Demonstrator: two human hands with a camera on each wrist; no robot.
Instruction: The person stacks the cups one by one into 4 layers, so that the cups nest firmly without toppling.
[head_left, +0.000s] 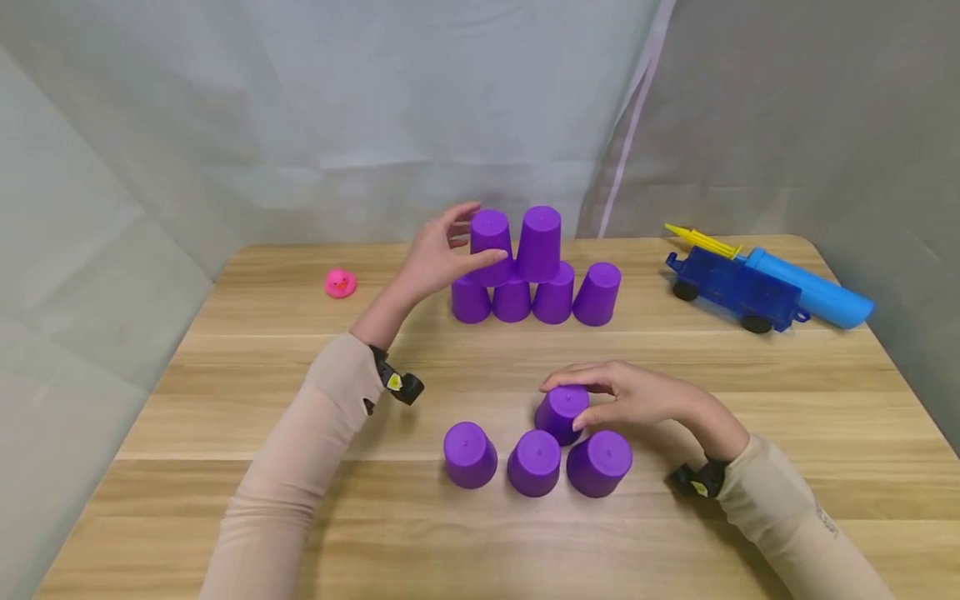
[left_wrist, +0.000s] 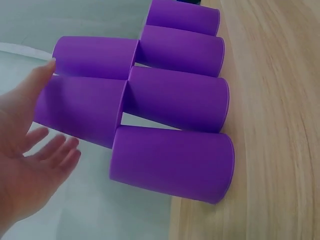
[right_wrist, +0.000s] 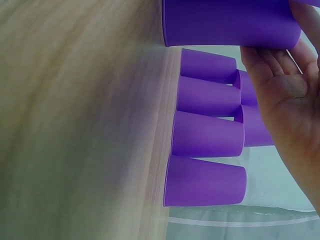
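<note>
Ten purple cups stand upside down on a wooden table (head_left: 247, 467). At the back, four cups (head_left: 534, 298) carry two more on top. My left hand (head_left: 450, 242) is at the upper left cup (head_left: 491, 235); in the left wrist view one finger (left_wrist: 35, 82) lies against that cup's (left_wrist: 80, 107) closed end while the other fingers stay spread and off it. Nearer me, three cups (head_left: 534, 462) sit in a row. Just behind them my right hand (head_left: 600, 400) grips a fourth cup (head_left: 561, 410) from above, its fingers (right_wrist: 302, 20) curled round the cup (right_wrist: 230, 22).
A pink rubber duck (head_left: 341, 283) sits at the back left. At the back right lie a blue toy truck (head_left: 731, 287), a light blue tube (head_left: 813, 287) and a yellow piece (head_left: 701, 240). A grey cloth backdrop hangs behind the table.
</note>
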